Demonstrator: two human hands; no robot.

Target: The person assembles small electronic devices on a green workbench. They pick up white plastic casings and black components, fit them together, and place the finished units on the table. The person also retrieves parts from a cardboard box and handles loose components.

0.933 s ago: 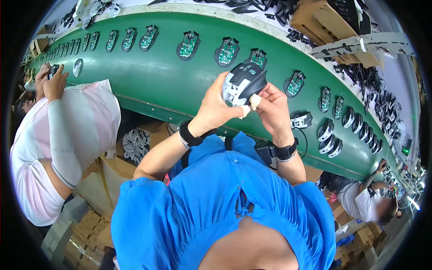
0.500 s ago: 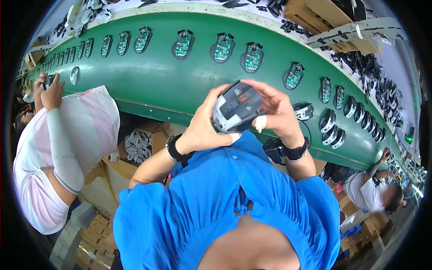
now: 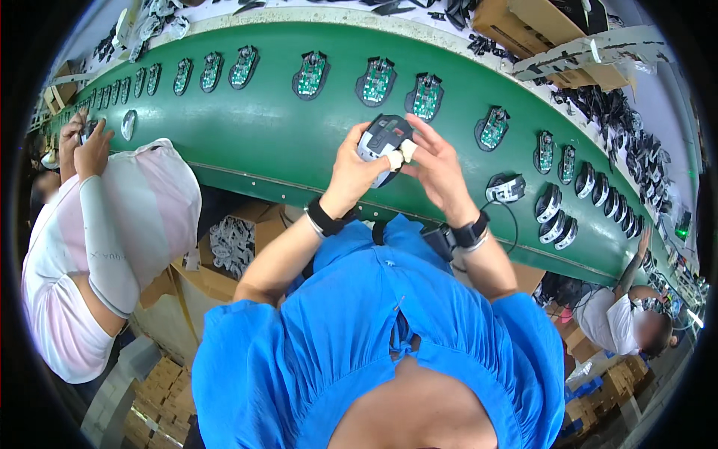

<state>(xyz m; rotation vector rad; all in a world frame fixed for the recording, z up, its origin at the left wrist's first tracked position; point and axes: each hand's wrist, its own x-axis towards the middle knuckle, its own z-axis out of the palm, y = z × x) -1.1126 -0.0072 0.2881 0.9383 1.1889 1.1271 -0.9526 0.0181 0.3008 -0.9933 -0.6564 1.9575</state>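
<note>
A long green table (image 3: 247,131) curves across the view, with a pale border and heaps of dark parts beyond its far edge. On the near side, the person wears a blue top (image 3: 389,322). To the left sits a co-worker in a pale pink and white garment (image 3: 142,217) with a grey sleeve (image 3: 108,247), hands raised near the table's edge; a smaller figure in a white shirt (image 3: 602,322) is at the far right. An open cardboard box (image 3: 228,251) with grey parts stands below the table, and another carton (image 3: 523,34) is at the upper right. The left hand (image 3: 350,170) curls around the left side of a black and light-grey mouse (image 3: 384,136), its thumb on the near side. The right hand (image 3: 441,170) has its fingers partly spread at the mouse's right side, index fingertip and thumb at its edge; whether they pinch it, I cannot tell. The mouse is raised in front of the person, above the table's near part. Behind it, mouse bases with green circuit boards (image 3: 426,97) lie in a spaced row. Right of the right hand, a light-grey mouse shell (image 3: 506,188) rests near a black cable (image 3: 516,224). Black bands (image 3: 470,231) circle both wrists, and small cream covers (image 3: 394,159) cap both thumbs.
</note>
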